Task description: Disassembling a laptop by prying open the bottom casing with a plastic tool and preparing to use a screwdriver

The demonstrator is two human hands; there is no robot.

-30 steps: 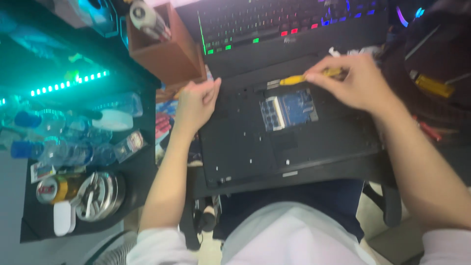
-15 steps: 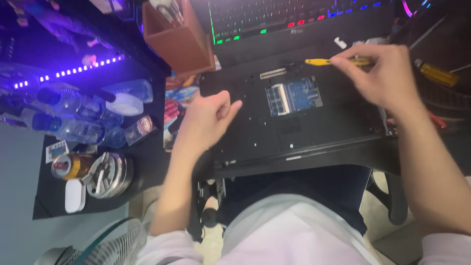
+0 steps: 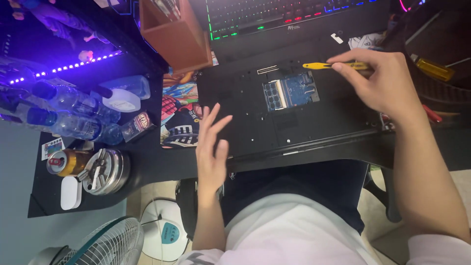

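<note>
I look down on a dark desk (image 3: 147, 169) with many things on it. The biggest thing is the black laptop (image 3: 289, 115), which lies upside down with its bottom facing me, at the near edge of the desk. Behind it stands a keyboard (image 3: 274, 12) with coloured lights, and to the left of that a brown wooden box (image 3: 174, 37).

In the laptop's bottom one small cover is already off: the open bay (image 3: 290, 92) shows blue circuit boards. The rest of the bottom panel seems closed, so I judge the opening work is only partly done, and the wider panel is left.

My right hand (image 3: 380, 83) is above the far right part of the laptop. Its fingers pinch a yellow screwdriver (image 3: 324, 65), which lies nearly flat with its tip pointing left, just behind the open bay. My left hand (image 3: 211, 152) holds nothing; its fingers are spread and it is at the near left corner of the laptop. I cannot tell if it touches.

On the left side are plastic bottles (image 3: 68, 110), a drink can (image 3: 64, 162) and a round metal ashtray (image 3: 105, 171). A second yellow-handled tool (image 3: 434, 68) lies far right.
</note>
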